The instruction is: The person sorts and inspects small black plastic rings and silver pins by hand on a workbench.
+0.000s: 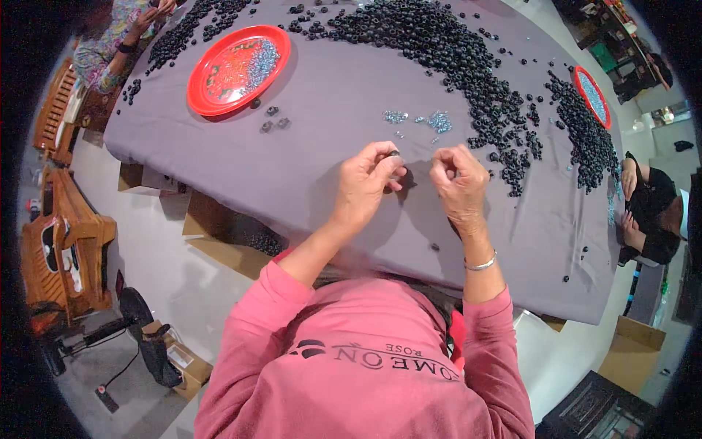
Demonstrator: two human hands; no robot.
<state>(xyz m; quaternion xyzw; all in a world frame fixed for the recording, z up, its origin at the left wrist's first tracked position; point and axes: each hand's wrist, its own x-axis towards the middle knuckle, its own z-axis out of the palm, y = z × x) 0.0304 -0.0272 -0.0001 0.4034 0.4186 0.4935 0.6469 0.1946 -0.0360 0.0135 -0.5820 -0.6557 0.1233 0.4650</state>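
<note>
My left hand point(367, 179) pinches a small round black piece point(395, 154) between thumb and fingertips, a little above the cloth. Beside it, my right hand point(461, 183) is closed with thumb and fingers together; what it grips, if anything, is too small to make out. The two hands are apart. Just beyond them lie small heaps of tiny shiny silver-blue parts point(439, 121). A broad spread of small round black pieces point(468, 80) curves from the far side down past my right hand. One loose black piece point(435, 247) rests near the table's front edge.
A red plate point(208, 107) at the far left holds tiny shiny parts; another red dish point(606, 121) stands far right. The table has a grey cloth point(329, 95). One person's arm point(124, 55) shows at far left; another's hands point(630, 228) at right. Cardboard boxes point(227, 234) stand below.
</note>
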